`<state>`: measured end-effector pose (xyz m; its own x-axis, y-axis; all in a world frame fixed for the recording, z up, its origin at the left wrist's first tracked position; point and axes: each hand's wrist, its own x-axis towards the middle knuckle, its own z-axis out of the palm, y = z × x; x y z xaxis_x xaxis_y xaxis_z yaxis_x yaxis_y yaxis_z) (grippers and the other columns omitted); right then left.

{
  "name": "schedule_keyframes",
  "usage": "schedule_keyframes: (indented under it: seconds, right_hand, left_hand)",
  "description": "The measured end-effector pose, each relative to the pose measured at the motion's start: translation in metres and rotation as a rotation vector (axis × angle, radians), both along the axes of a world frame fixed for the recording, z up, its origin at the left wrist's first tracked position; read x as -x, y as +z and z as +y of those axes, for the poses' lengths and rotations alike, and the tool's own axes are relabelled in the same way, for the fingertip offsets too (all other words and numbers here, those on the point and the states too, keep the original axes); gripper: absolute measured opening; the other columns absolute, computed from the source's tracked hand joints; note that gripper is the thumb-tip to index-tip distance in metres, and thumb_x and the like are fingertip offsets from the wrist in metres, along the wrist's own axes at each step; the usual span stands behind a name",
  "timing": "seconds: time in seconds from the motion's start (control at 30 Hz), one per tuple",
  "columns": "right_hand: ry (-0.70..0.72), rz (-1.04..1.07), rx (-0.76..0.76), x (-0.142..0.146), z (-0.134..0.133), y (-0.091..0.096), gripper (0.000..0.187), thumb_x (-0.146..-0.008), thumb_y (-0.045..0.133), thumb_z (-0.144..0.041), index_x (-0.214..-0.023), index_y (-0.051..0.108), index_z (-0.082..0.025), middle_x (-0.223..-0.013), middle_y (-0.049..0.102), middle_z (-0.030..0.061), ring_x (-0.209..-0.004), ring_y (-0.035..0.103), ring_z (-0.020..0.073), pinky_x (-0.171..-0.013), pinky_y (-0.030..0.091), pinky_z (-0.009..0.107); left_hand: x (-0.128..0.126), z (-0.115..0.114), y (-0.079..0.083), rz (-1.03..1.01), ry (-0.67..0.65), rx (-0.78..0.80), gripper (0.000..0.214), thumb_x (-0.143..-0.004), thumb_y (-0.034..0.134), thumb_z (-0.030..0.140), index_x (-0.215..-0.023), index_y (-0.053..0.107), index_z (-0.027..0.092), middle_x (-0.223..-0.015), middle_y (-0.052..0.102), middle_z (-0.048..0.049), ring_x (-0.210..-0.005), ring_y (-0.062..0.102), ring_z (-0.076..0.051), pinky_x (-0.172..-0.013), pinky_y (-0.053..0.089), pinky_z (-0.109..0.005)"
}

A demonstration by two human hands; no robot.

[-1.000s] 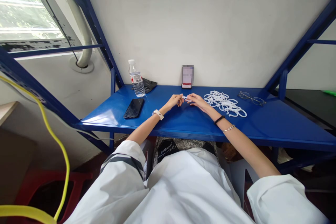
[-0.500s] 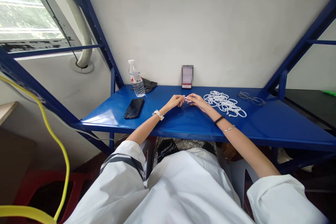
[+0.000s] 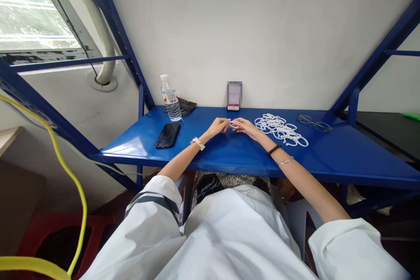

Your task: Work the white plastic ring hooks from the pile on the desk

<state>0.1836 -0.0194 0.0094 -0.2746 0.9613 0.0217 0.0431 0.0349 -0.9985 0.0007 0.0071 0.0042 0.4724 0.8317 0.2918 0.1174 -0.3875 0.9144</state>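
Observation:
My left hand (image 3: 218, 126) and my right hand (image 3: 246, 127) meet over the middle of the blue table (image 3: 344, 157), fingertips pinched on one small white plastic ring (image 3: 233, 124) held between them. Just right of my right hand lies a heap of several more white plastic rings (image 3: 280, 129). A watch sits on my left wrist and two bracelets on my right forearm.
A water bottle (image 3: 170, 98) and a black pouch (image 3: 185, 106) stand at the back left, a black phone (image 3: 167, 134) lies flat in front of them. A small upright card (image 3: 234, 96) leans on the wall. Spectacles (image 3: 314, 123) lie at the right. A yellow hose (image 3: 70, 179) hangs at left.
My fingers have drawn slightly closer together on the white ring; both arms stay where they were.

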Motion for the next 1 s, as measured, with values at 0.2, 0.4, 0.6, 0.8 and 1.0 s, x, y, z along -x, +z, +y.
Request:
schedule_keyframes:
  seconds: [0.2, 0.4, 0.6, 0.8, 1.0]
  right_hand:
    - [0.02, 0.023, 0.011, -0.0014, 0.0049, -0.005, 0.024, -0.082, 0.065, -0.042, -0.096, 0.062, -0.022, -0.103, 0.071, 0.0057, -0.087, 0.068, 0.0174, -0.073, 0.052, 0.026]
    - [0.044, 0.037, 0.02, -0.0019, 0.0041, -0.0042, 0.027, -0.08, 0.067, -0.042, -0.098, 0.061, -0.023, -0.1, 0.072, 0.0051, -0.086, 0.067, 0.0174, -0.071, 0.051, 0.025]
    - [-0.003, 0.023, -0.011, -0.0001, 0.0014, -0.0007, 0.033, -0.076, 0.07, -0.044, -0.099, 0.06, -0.023, -0.1, 0.071, 0.0054, -0.083, 0.066, 0.0163, -0.07, 0.051, 0.026]
    - [-0.04, 0.03, -0.081, -0.0012, 0.0032, -0.003, 0.044, -0.067, 0.077, -0.039, -0.103, 0.059, -0.022, -0.098, 0.068, 0.0046, -0.084, 0.064, 0.0163, -0.072, 0.051, 0.028]
    - [-0.055, 0.033, -0.18, -0.0036, 0.0085, -0.0101, 0.051, -0.06, 0.08, -0.031, -0.106, 0.058, -0.022, -0.116, 0.062, 0.0069, -0.092, 0.062, 0.0182, -0.077, 0.052, 0.031]
  left_hand:
    - [0.0, 0.0013, -0.0008, -0.007, 0.023, -0.015, 0.047, -0.085, 0.052, 0.052, -0.056, 0.048, 0.015, -0.044, 0.048, 0.0022, -0.041, 0.044, -0.007, -0.046, 0.035, -0.02]
    - [0.0, 0.0022, -0.0022, -0.025, 0.019, -0.026, 0.047, -0.085, 0.053, 0.053, -0.056, 0.048, 0.015, -0.044, 0.048, 0.002, -0.041, 0.044, -0.007, -0.046, 0.034, -0.021]
    - [0.0006, 0.0017, -0.0011, -0.036, 0.004, 0.028, 0.045, -0.085, 0.054, 0.051, -0.058, 0.051, 0.015, -0.044, 0.049, 0.0019, -0.041, 0.045, -0.007, -0.046, 0.036, -0.02]
    - [-0.0008, 0.0037, -0.0023, -0.057, -0.017, 0.093, 0.037, -0.088, 0.053, 0.042, -0.063, 0.054, 0.014, -0.043, 0.049, 0.0018, -0.039, 0.044, -0.008, -0.044, 0.034, -0.02]
    - [-0.0015, 0.0017, -0.001, 0.0, -0.014, 0.093, 0.026, -0.087, 0.052, 0.031, -0.071, 0.059, 0.012, -0.043, 0.05, 0.0029, -0.039, 0.044, -0.007, -0.045, 0.036, -0.018]
